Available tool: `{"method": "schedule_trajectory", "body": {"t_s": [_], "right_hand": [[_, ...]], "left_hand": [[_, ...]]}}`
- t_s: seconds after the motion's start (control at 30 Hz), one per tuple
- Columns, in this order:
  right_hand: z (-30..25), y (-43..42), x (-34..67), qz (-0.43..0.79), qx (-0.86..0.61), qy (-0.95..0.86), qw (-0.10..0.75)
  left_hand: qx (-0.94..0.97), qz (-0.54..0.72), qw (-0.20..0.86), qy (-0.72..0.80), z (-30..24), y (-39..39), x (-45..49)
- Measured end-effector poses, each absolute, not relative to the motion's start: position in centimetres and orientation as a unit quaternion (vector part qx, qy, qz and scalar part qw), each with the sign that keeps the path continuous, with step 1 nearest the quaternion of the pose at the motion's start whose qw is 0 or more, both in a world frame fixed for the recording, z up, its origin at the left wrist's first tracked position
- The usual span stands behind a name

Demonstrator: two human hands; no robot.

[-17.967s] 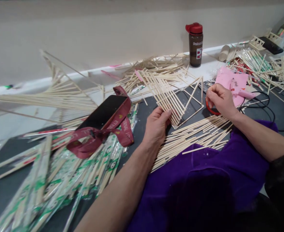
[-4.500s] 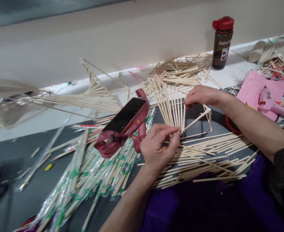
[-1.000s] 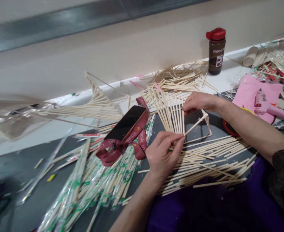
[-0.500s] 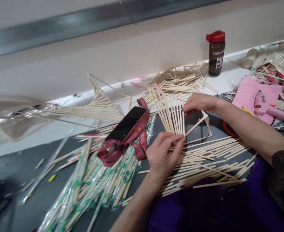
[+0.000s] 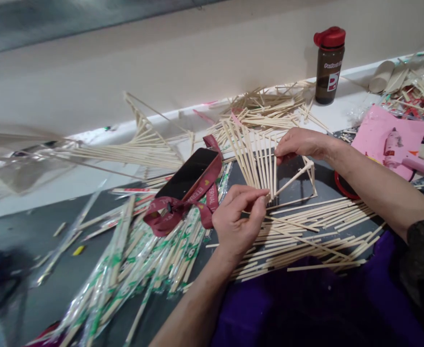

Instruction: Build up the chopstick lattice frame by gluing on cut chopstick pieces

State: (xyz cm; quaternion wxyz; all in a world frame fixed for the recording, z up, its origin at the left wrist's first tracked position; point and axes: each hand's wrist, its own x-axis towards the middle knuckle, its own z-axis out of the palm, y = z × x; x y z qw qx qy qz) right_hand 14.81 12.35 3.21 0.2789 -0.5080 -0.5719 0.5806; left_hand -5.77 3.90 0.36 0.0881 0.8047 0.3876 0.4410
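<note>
With the left hand (image 5: 239,220) pinching the near end of the frame (image 5: 245,166), right of the phone (image 5: 192,171), and the right hand (image 5: 298,142) fingertip-gripping its rightmost stick (image 5: 275,176) farther off, light, even pressure should keep it straight.

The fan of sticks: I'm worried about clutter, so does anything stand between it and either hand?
Nothing visible does. The left hand pinches at the near end of the fan of sticks, and the right hand grips its right edge.

Cream stick frame (image 5: 248,166); pale-lettered maroon lanyard (image 5: 202,188); pink glue gun (image 5: 402,157); red-lidded brown bottle (image 5: 326,72).
</note>
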Motion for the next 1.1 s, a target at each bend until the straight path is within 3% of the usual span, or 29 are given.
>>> {"method": "schedule_trajectory", "body": {"t_s": [1.1], "right_hand": [[2.82, 12.5, 14.79, 0.601, -0.486, -0.566, 0.287]], "left_hand": [[0.83, 0.422, 0.063, 0.359, -0.05, 3.69, -5.7]]}}
